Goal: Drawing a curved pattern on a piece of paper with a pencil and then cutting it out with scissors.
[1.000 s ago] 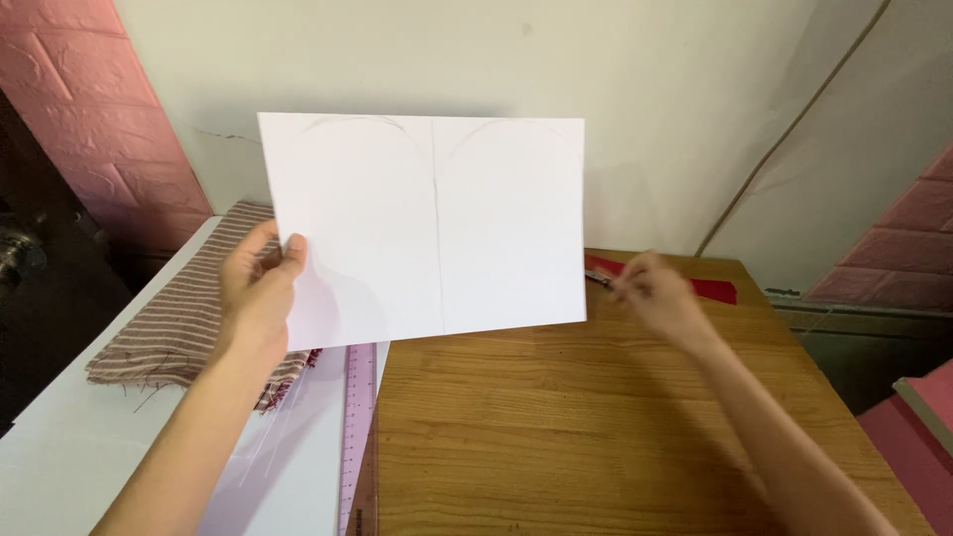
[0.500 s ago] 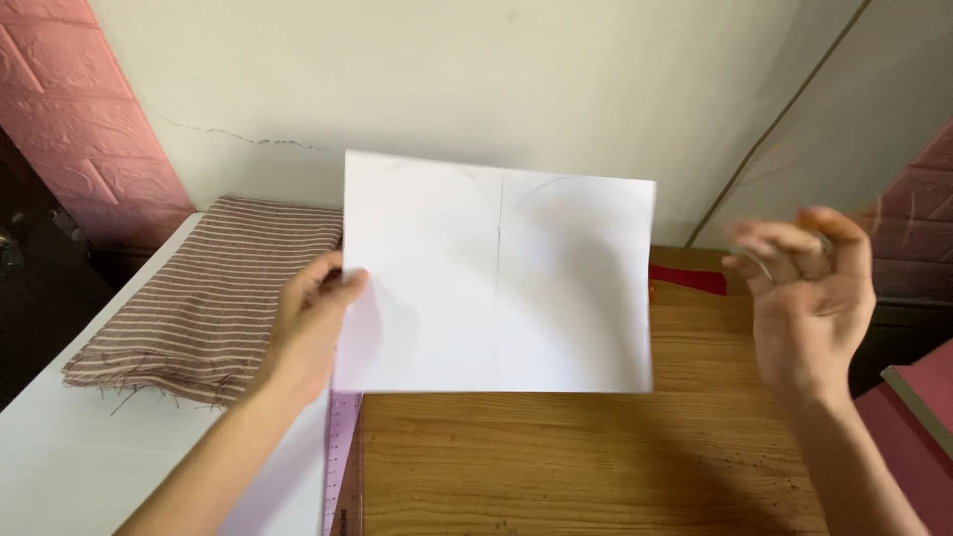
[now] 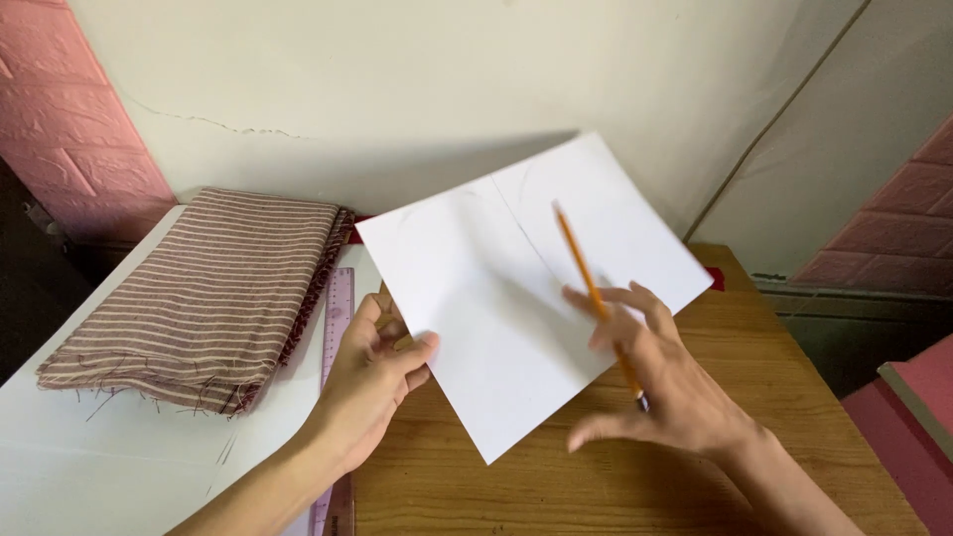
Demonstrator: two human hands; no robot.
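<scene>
White paper (image 3: 526, 288) held tilted above the wooden tabletop (image 3: 556, 476), left hand (image 3: 372, 382) pinching its lower-left edge to steady it. Right hand (image 3: 660, 382) grips a pencil (image 3: 591, 288) over the sheet. Striped fabric (image 3: 208, 283) lies aside, left.

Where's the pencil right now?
In the right hand, the pencil slants across the white paper, centre-right in the head view.

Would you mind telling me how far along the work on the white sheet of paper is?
Done: the white paper sheet already bears a centre line and faint curved marks. In hand: the left hand pinches its edge, and the right hand holds an orange pencil. Left: the folded striped fabric lies untouched.
</scene>
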